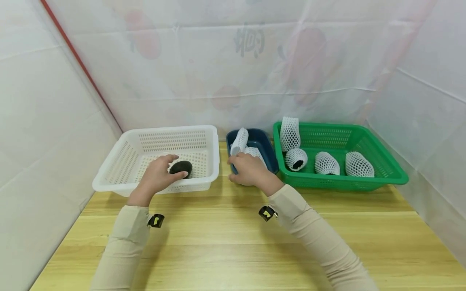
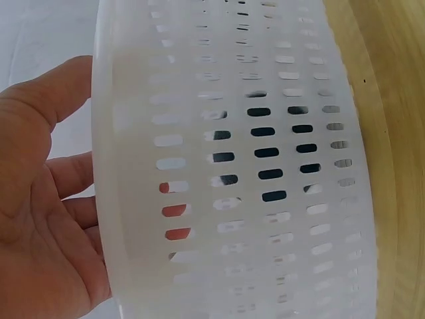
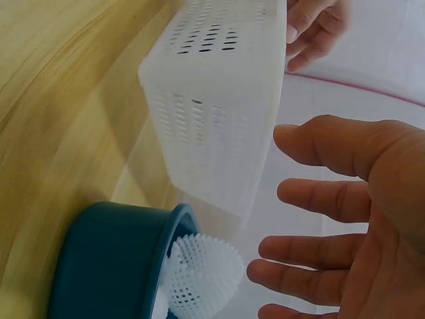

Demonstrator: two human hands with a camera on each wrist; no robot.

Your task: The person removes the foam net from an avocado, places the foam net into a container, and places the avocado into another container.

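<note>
My left hand (image 1: 156,174) reaches over the front rim of the white slotted basket (image 1: 191,185), its thumb and fingers spread about a dark oval fruit (image 1: 181,166), probably an avocado. In the left wrist view the fingers dip behind the rim; the fruit (image 2: 267,152) shows dark through the slots, lower than the hand. A firm grip is not visible. Over the small blue bin (image 1: 260,140) hovers my right hand (image 1: 252,169), fingers extended and apart. White foam net sleeves (image 1: 240,140) lie in that bin; in the right wrist view one sleeve (image 3: 202,276) sits just off the fingertips.
To the right stands a green basket (image 1: 335,182) with several foam-netted pieces, among them a round one (image 1: 296,158) showing something dark inside. A tall sleeve (image 1: 290,135) leans at its left corner. White sheeting (image 1: 218,72) closes off the back and sides of the wooden table (image 1: 225,242).
</note>
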